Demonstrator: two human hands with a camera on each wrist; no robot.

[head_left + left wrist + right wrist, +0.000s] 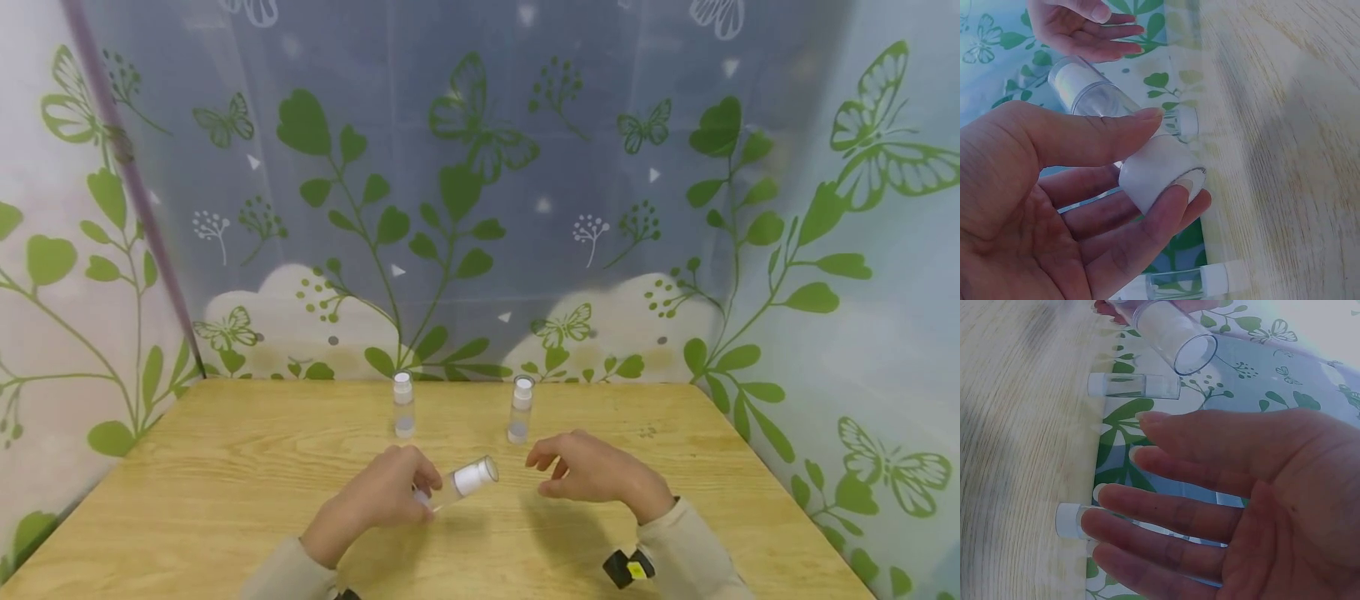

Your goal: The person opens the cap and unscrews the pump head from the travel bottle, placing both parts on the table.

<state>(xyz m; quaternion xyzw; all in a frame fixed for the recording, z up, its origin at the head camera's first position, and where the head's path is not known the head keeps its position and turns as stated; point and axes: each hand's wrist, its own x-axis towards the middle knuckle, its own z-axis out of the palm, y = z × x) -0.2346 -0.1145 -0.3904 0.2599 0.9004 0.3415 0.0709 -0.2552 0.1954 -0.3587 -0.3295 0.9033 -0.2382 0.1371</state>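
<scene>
My left hand [386, 487] grips a clear bottle with white ends [471, 477] by its base, thumb on one side and fingers on the other. In the head view that bottle is tilted, its capped end pointing right and up. The left wrist view shows the white base [1157, 172] between thumb and fingertips. Beside the capped end, my right hand [592, 471] is apart from it, fingers loosely bent and holding nothing. Two similar bottles stand upright farther back: one left of centre [404, 407], the other [521, 410] just beyond the right fingertips.
The wooden table [225, 483] runs back to a patterned curtain [480, 275] with green leaves and butterflies. Curtain panels also hang along the left and right sides. A black band with a yellow mark [630, 569] is at the right sleeve.
</scene>
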